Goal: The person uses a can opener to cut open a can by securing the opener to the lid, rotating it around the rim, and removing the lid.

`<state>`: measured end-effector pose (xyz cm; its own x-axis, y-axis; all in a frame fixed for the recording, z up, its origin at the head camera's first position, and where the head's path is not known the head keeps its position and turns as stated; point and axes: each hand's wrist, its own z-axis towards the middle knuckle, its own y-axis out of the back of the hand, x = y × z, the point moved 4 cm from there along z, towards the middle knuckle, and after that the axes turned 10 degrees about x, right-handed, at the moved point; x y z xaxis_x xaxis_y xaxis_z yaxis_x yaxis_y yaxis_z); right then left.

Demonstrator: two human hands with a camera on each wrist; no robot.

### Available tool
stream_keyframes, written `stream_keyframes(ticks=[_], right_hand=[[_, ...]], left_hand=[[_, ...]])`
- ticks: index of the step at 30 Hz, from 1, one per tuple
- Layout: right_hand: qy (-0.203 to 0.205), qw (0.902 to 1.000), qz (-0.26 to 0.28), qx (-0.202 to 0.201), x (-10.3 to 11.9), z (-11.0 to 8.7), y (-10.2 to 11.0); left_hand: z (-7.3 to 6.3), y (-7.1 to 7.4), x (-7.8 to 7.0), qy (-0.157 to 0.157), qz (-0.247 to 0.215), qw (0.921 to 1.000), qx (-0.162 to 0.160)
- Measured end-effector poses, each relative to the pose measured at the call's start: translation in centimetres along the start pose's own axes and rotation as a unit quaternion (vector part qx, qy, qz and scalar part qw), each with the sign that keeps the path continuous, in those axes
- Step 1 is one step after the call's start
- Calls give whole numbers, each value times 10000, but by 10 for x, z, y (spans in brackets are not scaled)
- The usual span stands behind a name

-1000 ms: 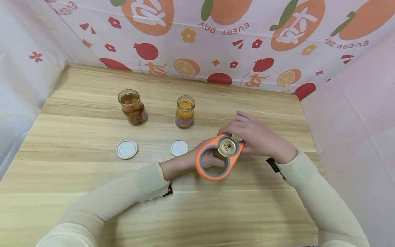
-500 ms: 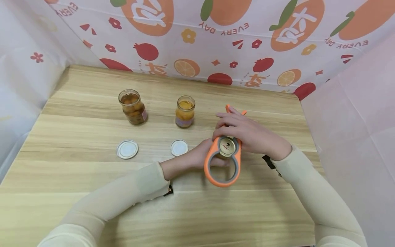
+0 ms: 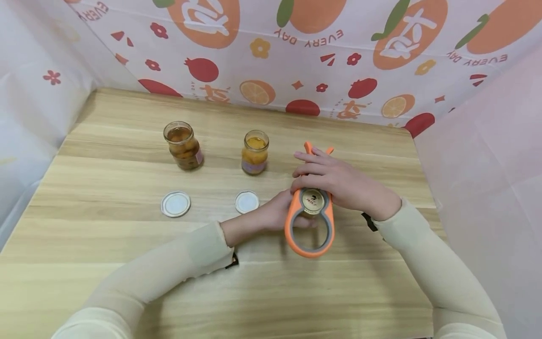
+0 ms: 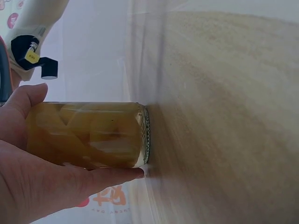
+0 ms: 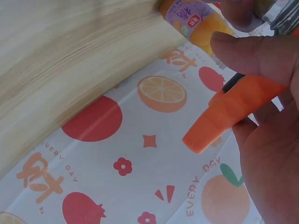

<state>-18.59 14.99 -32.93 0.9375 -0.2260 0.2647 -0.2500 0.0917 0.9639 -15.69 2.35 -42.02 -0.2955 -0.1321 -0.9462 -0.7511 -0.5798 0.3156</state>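
My left hand grips a glass jar of yellowish fruit, which stands upright on the table. Its gold lid sits in the smaller ring of an orange and grey jar opener. My right hand holds the opener by its handles, fingers laid across them; the handle tips stick out beyond the fingers. In the right wrist view the thumb lies along the orange handle. The opener's larger ring points toward me, with the left thumb seen through it.
Behind to the left stand an uncovered jar of orange fruit and an uncovered jar of brown fruit. Two white lids lie face up on the wooden table, one lid further left, the other lid by the left wrist. A printed curtain borders the back.
The opener has turned about the lid, its larger ring swinging to the right and its handles to the left. My right hand has closed over the handles. The left hand stays round the jar.
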Motion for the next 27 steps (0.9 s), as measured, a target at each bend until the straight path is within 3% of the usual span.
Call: stream_keyframes(ticks=[10,17,23,27], right_hand=[[-79,10000,-17,47,1,-2,5],[-261,9996,-78,-117,-1,-8,6],[-599,9972,-309,-326,-4,-22,10],[-820,9947,-401,-476,-6,-35,13]], left_hand=[[3,0,1,112,145,9998,5],[3,0,4,387,-12,9993,8],[3,0,8,665,-299,9973,-21],[6,1,8,654,-254,9975,-76]])
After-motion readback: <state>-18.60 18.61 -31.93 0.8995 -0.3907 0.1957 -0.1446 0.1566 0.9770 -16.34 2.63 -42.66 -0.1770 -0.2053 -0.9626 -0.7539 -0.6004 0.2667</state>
